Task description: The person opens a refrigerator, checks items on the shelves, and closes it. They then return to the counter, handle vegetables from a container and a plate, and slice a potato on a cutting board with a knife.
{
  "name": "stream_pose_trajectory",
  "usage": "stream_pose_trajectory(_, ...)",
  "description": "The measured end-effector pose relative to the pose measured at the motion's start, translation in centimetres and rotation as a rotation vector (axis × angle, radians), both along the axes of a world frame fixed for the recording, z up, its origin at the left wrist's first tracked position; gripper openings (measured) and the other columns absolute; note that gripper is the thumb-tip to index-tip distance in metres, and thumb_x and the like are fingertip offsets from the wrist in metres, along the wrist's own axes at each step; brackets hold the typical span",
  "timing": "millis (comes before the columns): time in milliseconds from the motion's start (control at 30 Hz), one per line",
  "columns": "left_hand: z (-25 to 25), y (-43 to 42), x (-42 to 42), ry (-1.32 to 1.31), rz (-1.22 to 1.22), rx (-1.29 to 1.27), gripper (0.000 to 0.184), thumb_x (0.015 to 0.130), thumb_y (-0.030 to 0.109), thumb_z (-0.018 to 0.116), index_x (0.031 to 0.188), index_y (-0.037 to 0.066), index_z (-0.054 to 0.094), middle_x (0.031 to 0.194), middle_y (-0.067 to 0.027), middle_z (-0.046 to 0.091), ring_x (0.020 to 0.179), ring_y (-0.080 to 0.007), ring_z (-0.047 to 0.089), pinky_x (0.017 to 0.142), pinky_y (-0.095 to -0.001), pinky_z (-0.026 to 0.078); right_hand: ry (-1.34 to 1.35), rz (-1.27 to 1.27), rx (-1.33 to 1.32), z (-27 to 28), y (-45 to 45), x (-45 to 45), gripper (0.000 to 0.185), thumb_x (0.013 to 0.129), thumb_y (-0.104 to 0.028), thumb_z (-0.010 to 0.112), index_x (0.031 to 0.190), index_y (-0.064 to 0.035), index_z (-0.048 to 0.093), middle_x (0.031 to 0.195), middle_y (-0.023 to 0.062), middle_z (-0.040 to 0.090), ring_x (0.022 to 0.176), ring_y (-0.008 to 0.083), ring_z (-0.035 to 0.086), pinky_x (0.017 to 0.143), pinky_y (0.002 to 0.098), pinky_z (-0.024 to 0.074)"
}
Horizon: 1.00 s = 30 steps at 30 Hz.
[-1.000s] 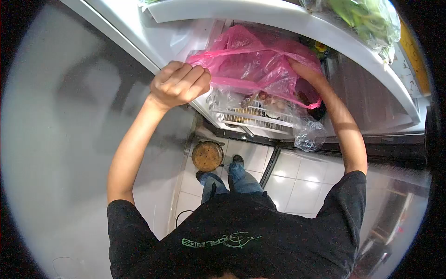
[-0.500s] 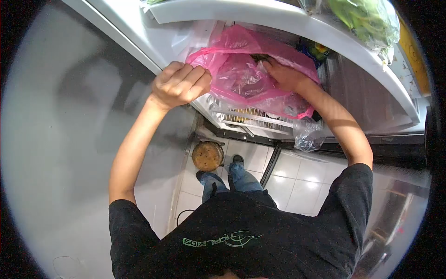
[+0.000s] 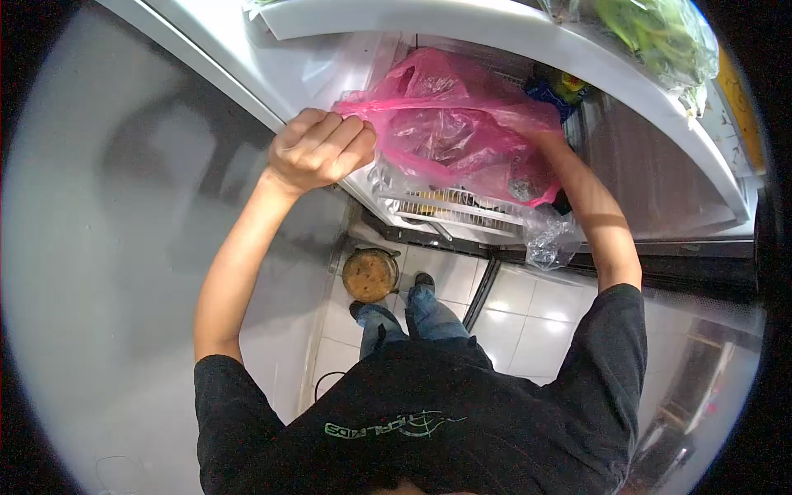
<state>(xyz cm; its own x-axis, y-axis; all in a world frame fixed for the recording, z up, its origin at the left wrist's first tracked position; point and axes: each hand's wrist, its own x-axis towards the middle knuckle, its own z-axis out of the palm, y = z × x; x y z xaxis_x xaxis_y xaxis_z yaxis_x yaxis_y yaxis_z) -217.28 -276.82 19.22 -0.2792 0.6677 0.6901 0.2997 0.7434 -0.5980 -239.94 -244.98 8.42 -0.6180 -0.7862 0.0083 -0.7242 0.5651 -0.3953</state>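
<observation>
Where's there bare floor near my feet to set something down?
Bare tile shows between your right shoe and the black strip, and between your jeans, the grey surface and the black cable. It's crowded by your left shoe, close to the round brown-topped item, and up at the pink bag your left hand grips.

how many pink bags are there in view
1: the pink bag, in front of the person, its edge in the left hand and the right forearm reaching into it. Any others underneath or behind it may be hidden.
</observation>
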Motion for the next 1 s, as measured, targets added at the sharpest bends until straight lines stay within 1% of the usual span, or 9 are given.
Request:
stream_pose_trajectory(67, 0.2, 0.0, 0.1, 0.001, 0.002, -0.006, 0.019, 0.073, 0.015, 0.07, 0.066, 0.021, 0.053, 0.064, 0.0072, 0.053, 0.056, -0.0095, 0.052, 0.087, -0.0284, 0.038, 0.029, -0.026, 0.014, 0.6, -0.4, -0.4, 0.063, 0.089, -0.019, 0.06, 0.148, -0.0085, 0.04, 0.146, 0.0256, 0.047, 0.134, 0.0353, 0.048, 0.113, 0.0408, 0.0373)
stream_pose_trajectory(133, 0.7, 0.0, 0.3, -0.001, -0.008, -0.015, 0.013, 0.072, 0.021, 0.069, 0.072, 0.019, 0.055, 0.067, 0.0071, 0.051, 0.059, -0.0074, 0.053, 0.067, -0.0228, 0.042, 0.058, -0.03, 0.048, -0.2, -1.6, -0.4, 0.061, 0.089, -0.021, 0.06, 0.147, -0.0097, 0.042, 0.145, 0.0251, 0.048, 0.134, 0.0351, 0.048, 0.113, 0.041, 0.0379)
stream_pose_trajectory(233, 0.6, 0.3, -0.4, -0.005, -0.011, -0.014, 0.014, 0.072, 0.02, 0.069, 0.071, 0.019, 0.055, 0.066, 0.0071, 0.05, 0.059, -0.0074, 0.053, 0.067, -0.0227, 0.042, 0.071, -0.016, 0.124, -2.8, -3.9, -0.4, 0.059, 0.09, -0.024, 0.06, 0.146, -0.0115, 0.045, 0.144, 0.0245, 0.049, 0.134, 0.0347, 0.048, 0.112, 0.0412, 0.0389)
stream_pose_trajectory(367, 0.5, 0.2, -0.2, -0.023, 0.004, -0.031, 0.014, 0.072, 0.02, 0.069, 0.072, 0.019, 0.055, 0.067, 0.0073, 0.051, 0.059, -0.0073, 0.052, 0.067, -0.0227, 0.041, 0.016, -0.033, 0.224, -5.3, -5.5, -1.8, 0.056, 0.091, -0.028, 0.06, 0.144, -0.014, 0.049, 0.143, 0.0236, 0.051, 0.135, 0.0342, 0.048, 0.11, 0.0415, 0.0402)
stream_pose_trajectory(433, 0.3, 0.0, 0.0, -0.026, 0.002, -0.008, 0.019, 0.074, 0.016, 0.069, 0.064, 0.021, 0.054, 0.064, 0.0078, 0.055, 0.056, -0.0092, 0.053, 0.087, -0.0283, 0.037, 0.013, -0.033, 0.226, -5.1, -5.3, -1.9, 0.055, 0.091, -0.029, 0.06, 0.144, -0.0144, 0.05, 0.142, 0.0234, 0.052, 0.134, 0.0341, 0.048, 0.11, 0.0414, 0.0406)
stream_pose_trajectory(767, -0.2, -0.2, -0.3, 0.017, -0.044, 0.007, 0.022, 0.074, 0.015, 0.068, 0.062, 0.021, 0.05, 0.063, 0.0076, 0.055, 0.055, -0.009, 0.052, 0.086, -0.0272, 0.038, 0.036, -0.026, 0.128, -4.3, -3.9, -1.0, 0.053, 0.092, -0.028, 0.059, 0.142, -0.013, 0.051, 0.14, 0.0229, 0.054, 0.131, 0.0333, 0.05, 0.109, 0.0405, 0.0411)
stream_pose_trajectory(1000, -0.6, -0.4, -0.2, 0.009, -0.041, -0.001, 0.015, 0.074, 0.018, 0.068, 0.066, 0.022, 0.056, 0.066, 0.008, 0.057, 0.057, -0.0088, 0.053, 0.09, -0.0282, 0.037, 0.043, -0.041, 0.033, -2.9, -2.7, -1.1, 0.051, 0.093, -0.027, 0.058, 0.141, -0.0119, 0.051, 0.138, 0.0226, 0.055, 0.129, 0.0328, 0.052, 0.109, 0.0398, 0.0414)
